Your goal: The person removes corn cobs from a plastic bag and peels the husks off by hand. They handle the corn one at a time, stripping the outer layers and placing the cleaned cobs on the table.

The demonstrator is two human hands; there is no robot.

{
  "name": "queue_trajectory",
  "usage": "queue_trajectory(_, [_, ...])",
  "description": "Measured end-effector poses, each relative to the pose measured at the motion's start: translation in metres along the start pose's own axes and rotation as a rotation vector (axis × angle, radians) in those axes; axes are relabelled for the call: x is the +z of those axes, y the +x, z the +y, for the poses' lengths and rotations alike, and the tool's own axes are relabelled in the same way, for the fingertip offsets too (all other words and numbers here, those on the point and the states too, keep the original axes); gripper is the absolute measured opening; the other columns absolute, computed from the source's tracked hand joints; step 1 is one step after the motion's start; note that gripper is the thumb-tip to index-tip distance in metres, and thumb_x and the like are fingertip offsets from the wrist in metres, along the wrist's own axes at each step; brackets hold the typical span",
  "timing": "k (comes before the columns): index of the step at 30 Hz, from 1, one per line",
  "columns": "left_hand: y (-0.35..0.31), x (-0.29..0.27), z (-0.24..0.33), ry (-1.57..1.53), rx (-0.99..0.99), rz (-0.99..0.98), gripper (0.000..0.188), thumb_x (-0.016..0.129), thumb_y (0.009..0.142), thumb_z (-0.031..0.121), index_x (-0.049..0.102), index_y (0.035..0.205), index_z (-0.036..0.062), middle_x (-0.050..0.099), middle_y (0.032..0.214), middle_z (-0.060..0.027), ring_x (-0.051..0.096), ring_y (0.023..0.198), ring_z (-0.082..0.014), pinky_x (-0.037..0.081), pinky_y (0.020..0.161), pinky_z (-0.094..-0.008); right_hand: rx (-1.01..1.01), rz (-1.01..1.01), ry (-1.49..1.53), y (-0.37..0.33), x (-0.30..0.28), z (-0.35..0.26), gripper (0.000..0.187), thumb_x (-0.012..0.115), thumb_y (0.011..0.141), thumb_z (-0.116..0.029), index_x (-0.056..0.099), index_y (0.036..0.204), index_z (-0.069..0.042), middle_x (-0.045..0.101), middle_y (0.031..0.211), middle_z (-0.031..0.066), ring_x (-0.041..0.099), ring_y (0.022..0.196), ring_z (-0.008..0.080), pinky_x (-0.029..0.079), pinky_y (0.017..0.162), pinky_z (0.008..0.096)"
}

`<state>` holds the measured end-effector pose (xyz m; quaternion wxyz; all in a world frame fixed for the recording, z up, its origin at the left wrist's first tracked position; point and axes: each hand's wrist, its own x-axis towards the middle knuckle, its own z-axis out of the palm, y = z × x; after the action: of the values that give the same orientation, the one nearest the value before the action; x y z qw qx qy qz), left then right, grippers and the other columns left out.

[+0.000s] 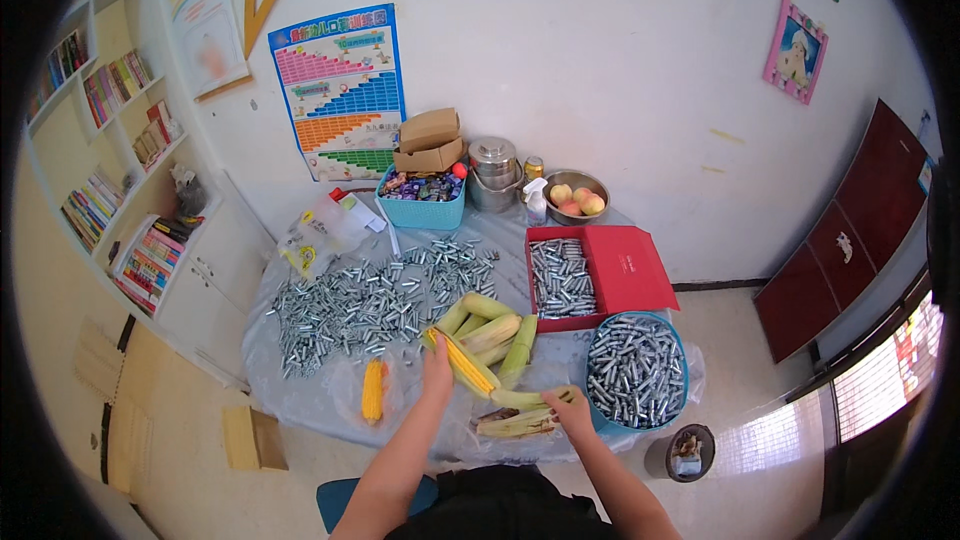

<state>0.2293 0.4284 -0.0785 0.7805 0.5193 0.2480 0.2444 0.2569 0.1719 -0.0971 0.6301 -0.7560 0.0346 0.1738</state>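
Note:
My left hand (436, 372) grips a half-husked yellow corn cob (462, 363) near the table's front edge. My right hand (571, 407) pinches a strip of green husk (528, 399) above a small pile of pulled husks (515, 424). Several unhusked green cobs (492, 328) lie just behind the hands. A fully peeled yellow cob (372, 390) rests on a clear plastic bag to the left.
Many small metal cylinders (350, 305) are spread over the grey table cover. More fill a blue basket (636, 370) at the right and a red box (562, 278). Behind stand a teal basket (422, 198), a steel pot (493, 172) and a bowl of peaches (576, 196). A small bin (688, 452) sits on the floor.

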Motion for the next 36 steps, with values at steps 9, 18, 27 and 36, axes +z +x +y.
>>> queue_trajectory(9, [-0.028, 0.020, -0.016, 0.113, 0.158, -0.099, 0.042, 0.037, 0.095, 0.033, 0.040, 0.120, -0.0010, 0.051, 0.111, -0.0111, 0.048, 0.101, -0.0187, 0.037, 0.089, -0.0308, -0.530, -0.183, -0.464, 0.004, 0.045, -0.027, 0.058, 0.067, 0.077, -0.027, 0.043, 0.126, -0.005, 0.055, 0.112, 0.0205, 0.055, 0.099, 0.0258, 0.042, 0.086, 0.0325])
queue_trajectory(18, [-0.035, 0.035, -0.004, 0.395, 0.389, -0.250, 0.030, 0.047, 0.090, 0.022, 0.049, 0.110, -0.0014, 0.054, 0.102, -0.0141, 0.051, 0.094, -0.0229, 0.039, 0.084, -0.0318, -0.273, -0.519, 0.063, -0.004, 0.059, -0.025, 0.062, 0.064, 0.082, -0.020, 0.034, 0.132, 0.001, 0.049, 0.118, 0.0087, 0.047, 0.106, 0.0147, 0.038, 0.090, 0.0262])
queue_trajectory(27, [-0.051, 0.039, 0.023, 0.536, 0.476, -0.323, 0.027, 0.046, 0.089, 0.019, 0.052, 0.104, -0.0028, 0.053, 0.097, -0.0220, 0.051, 0.092, -0.0357, 0.039, 0.082, -0.0382, -0.126, -0.576, 0.148, -0.005, 0.039, -0.033, 0.061, 0.063, 0.082, -0.015, 0.032, 0.133, -0.001, 0.047, 0.121, 0.0054, 0.045, 0.109, 0.0121, 0.036, 0.091, 0.0247])
queue_trajectory(36, [-0.069, 0.045, 0.035, 0.629, 0.558, -0.236, 0.026, 0.040, 0.089, 0.013, 0.053, 0.101, -0.0056, 0.054, 0.097, -0.0248, 0.050, 0.091, -0.0407, 0.039, 0.082, -0.0401, -0.158, -0.640, 0.234, -0.003, 0.034, -0.024, 0.057, 0.061, 0.083, -0.013, 0.034, 0.132, -0.002, 0.047, 0.123, 0.0029, 0.044, 0.110, 0.0115, 0.033, 0.094, 0.0251])
